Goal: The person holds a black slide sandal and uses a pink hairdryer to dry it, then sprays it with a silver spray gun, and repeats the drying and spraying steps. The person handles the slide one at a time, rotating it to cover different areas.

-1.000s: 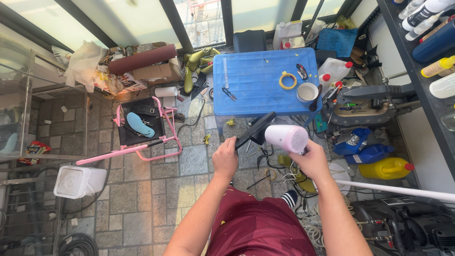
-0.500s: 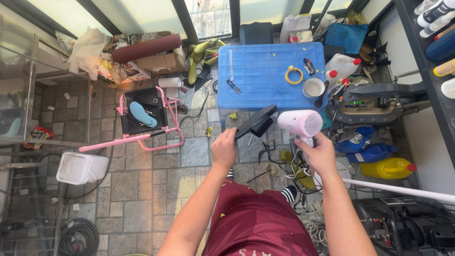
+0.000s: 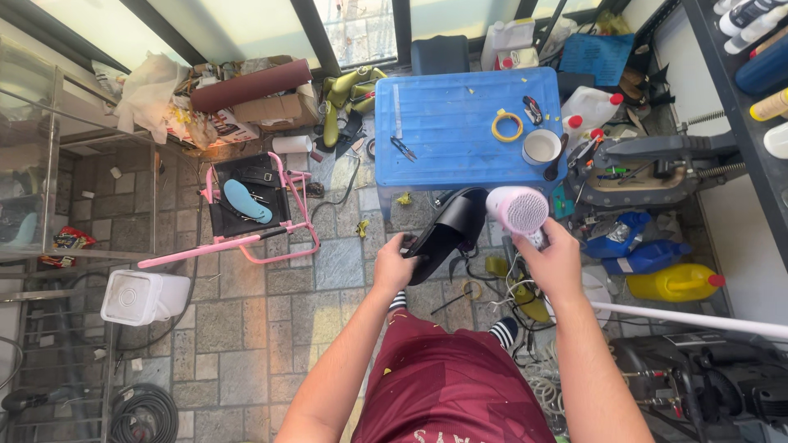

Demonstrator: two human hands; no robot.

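Black shoe (image 3: 447, 232) clamped in left hand (image 3: 396, 267), held off blue table's (image 3: 460, 123) near edge; right hand (image 3: 558, 262) wrapped round pink hairdryer (image 3: 519, 212) (nozzle v. close). Risk: overheating one spot, scorching the shoe.

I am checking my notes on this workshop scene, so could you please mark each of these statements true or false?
1. The left hand holds a black shoe. True.
2. The right hand holds a yellow jug. False: it grips a pink hair dryer; the yellow jug lies on the floor to the right.
3. The hair dryer is right next to the shoe. True.
4. The blue table is bare. False: a yellow ring, a white cup and small tools lie on it.
5. A white bucket sits on the tiled floor at left. True.
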